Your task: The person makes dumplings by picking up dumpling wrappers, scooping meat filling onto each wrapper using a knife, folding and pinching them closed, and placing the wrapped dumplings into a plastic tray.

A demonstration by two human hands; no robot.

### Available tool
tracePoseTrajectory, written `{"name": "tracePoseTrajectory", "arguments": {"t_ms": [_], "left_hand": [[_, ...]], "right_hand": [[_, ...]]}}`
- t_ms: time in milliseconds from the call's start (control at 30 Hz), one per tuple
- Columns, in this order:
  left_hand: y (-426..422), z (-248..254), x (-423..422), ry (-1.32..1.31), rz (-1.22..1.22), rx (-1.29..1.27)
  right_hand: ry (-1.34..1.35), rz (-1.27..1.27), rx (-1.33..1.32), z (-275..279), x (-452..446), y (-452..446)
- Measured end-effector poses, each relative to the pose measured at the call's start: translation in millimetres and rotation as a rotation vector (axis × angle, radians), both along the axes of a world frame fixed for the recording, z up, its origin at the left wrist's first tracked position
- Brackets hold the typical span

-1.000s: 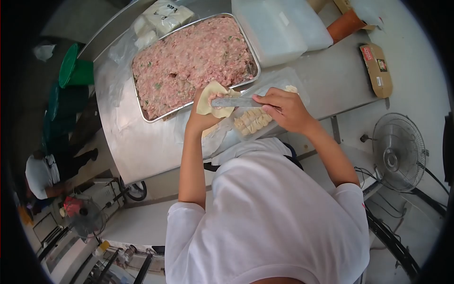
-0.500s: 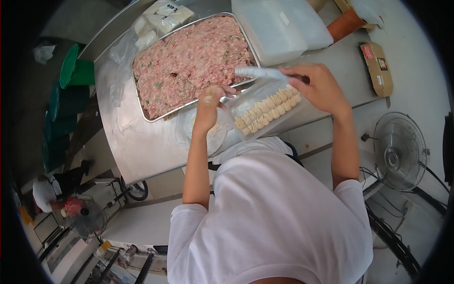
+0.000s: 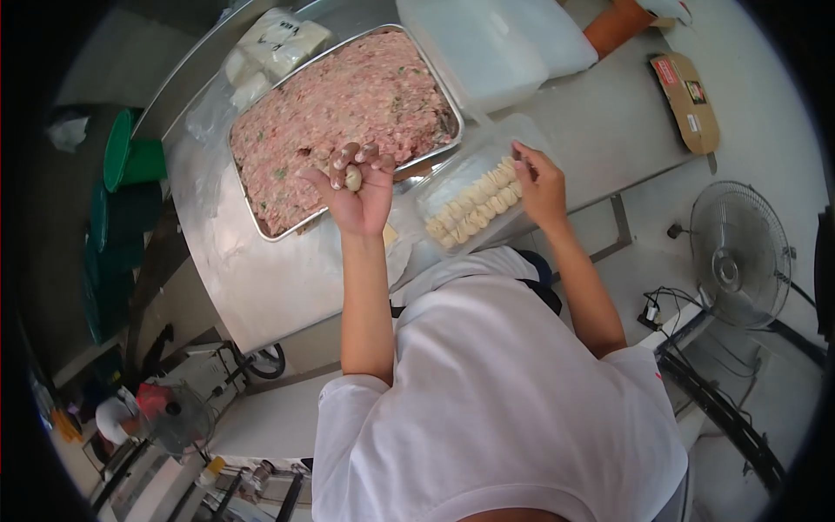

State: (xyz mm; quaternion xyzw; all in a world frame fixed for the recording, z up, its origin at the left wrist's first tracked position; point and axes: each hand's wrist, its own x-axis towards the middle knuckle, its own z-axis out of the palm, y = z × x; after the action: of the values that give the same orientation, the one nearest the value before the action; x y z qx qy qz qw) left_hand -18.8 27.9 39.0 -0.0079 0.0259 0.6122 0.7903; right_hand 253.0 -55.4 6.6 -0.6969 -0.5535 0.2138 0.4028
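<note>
My left hand (image 3: pixel 355 193) is raised palm up over the near edge of the meat tray, fingers curled around a small pale lump (image 3: pixel 352 177) that looks like a dumpling. Minced pink meat with green bits (image 3: pixel 339 113) fills the metal tray (image 3: pixel 261 228). My right hand (image 3: pixel 543 187) is at the right end of a clear plastic container (image 3: pixel 442 184), its fingertips pinched together beside the dumplings; anything between them is hidden. Rows of pleated dumplings (image 3: pixel 474 204) lie along the container's near side. Wrappers on plastic (image 3: pixel 396 239) are partly covered by my left forearm.
Pale plastic boxes (image 3: pixel 483 52) stand behind the container. Wrapped white packets (image 3: pixel 283 42) lie beyond the tray. A cardboard piece (image 3: pixel 687 103) rests at the right of the steel table (image 3: pixel 252 287). A standing fan (image 3: pixel 742 252) is at right; another person (image 3: pixel 117 419) is far left.
The pale strip held by my right hand is out of sight; that hand has come down to the container's right end. My left hand has turned palm up and moved slightly left.
</note>
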Motion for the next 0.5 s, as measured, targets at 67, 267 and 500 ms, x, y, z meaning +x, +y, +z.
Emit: {"name": "tracePoseTrajectory", "arguments": {"t_ms": [67,267,500], "left_hand": [[3,3,12,0.088,-0.035,0.000],[-4,-12,75,0.478,-0.213,0.075],[-28,-59,150,1.274,-0.642,0.213]], "right_hand": [[0.082,-0.065,0.052,1,21,-12],[0.389,-0.268,0.045,10,70,-59],[0.470,-0.412,0.101,9,107,-92]]}}
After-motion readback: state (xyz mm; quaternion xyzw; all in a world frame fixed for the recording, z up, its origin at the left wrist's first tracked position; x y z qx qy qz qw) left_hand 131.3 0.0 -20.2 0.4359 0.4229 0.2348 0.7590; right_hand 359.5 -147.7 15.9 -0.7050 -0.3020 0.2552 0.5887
